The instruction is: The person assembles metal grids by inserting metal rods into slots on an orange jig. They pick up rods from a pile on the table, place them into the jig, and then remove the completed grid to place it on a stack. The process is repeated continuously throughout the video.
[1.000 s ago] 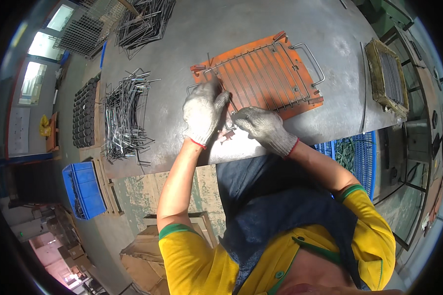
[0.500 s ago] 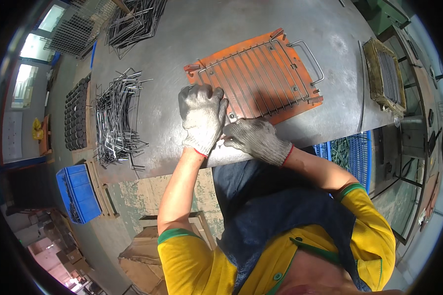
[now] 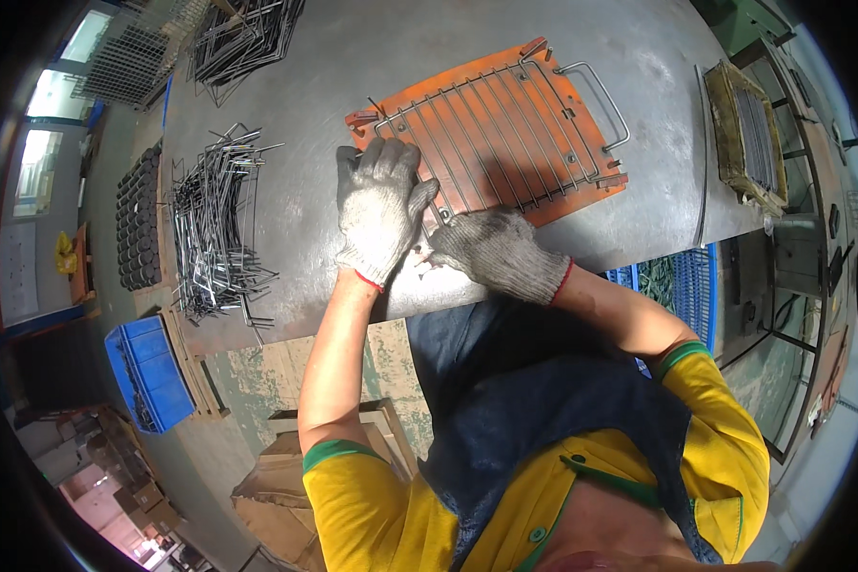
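Observation:
An orange fixture plate (image 3: 593, 212) lies tilted on the metal table, with a rack of parallel steel wires (image 3: 494, 122) set on it. A bent wire handle (image 3: 612, 100) sticks out from its right end. My left hand (image 3: 381, 205), in a grey-and-white work glove, rests at the plate's left edge. Its fingers are stretched out and its thumb reaches toward the near-left corner. My right hand (image 3: 496, 250), gloved too, is closed at that same corner, beside a small round fitting (image 3: 445, 215). Whatever its fingertips grip is hidden.
Bent wire pieces lie in a heap (image 3: 219, 224) on the table's left, with more wire frames (image 3: 243, 43) at the far left. A wooden box of rods (image 3: 748, 138) stands at the right edge. Blue crates (image 3: 151, 374) sit below the table's left side and right side.
My left fingers have straightened from a curled shape along the plate's edge. My right hand stays closed at the corner. The view has shifted slightly, and the plate appears a little higher.

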`<control>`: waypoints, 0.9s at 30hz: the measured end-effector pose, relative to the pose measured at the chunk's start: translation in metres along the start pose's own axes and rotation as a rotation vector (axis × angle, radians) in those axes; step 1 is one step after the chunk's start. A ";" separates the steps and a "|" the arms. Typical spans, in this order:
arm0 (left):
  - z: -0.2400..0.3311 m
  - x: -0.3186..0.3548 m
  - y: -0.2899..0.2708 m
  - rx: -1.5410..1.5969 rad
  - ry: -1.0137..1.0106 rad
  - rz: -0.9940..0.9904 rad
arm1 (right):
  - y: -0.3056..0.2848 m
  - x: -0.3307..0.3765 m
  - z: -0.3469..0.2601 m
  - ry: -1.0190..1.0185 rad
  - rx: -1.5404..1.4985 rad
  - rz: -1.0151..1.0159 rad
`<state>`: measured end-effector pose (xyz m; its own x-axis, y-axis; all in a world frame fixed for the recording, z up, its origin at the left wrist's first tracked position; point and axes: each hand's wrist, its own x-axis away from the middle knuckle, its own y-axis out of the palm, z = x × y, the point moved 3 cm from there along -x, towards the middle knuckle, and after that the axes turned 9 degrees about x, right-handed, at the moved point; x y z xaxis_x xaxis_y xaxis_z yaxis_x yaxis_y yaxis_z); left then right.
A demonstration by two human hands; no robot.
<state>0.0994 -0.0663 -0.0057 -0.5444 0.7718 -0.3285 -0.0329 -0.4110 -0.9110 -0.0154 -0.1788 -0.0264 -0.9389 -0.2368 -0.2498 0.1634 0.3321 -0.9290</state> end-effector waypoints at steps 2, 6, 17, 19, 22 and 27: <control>0.007 -0.002 -0.007 -0.091 0.020 0.015 | -0.001 -0.001 -0.001 -0.005 -0.012 -0.042; 0.009 -0.001 -0.004 -0.164 0.040 -0.023 | 0.000 0.003 0.000 0.045 -0.049 -0.115; 0.008 0.002 0.001 -0.155 0.027 -0.022 | 0.021 0.009 0.004 -0.015 -0.136 -0.023; 0.010 0.001 -0.003 -0.118 0.008 -0.002 | 0.010 0.007 0.004 -0.066 -0.109 -0.074; 0.018 -0.001 -0.015 0.034 -0.104 0.033 | 0.011 0.027 0.018 -0.142 -0.124 0.283; -0.004 0.040 -0.008 0.384 -0.681 0.421 | -0.040 0.102 0.084 0.424 -0.470 0.264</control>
<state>0.0814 -0.0300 -0.0130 -0.9511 0.1143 -0.2868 0.0702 -0.8245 -0.5615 -0.0919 -0.2931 -0.0372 -0.9387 0.2532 -0.2339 0.3445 0.7135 -0.6101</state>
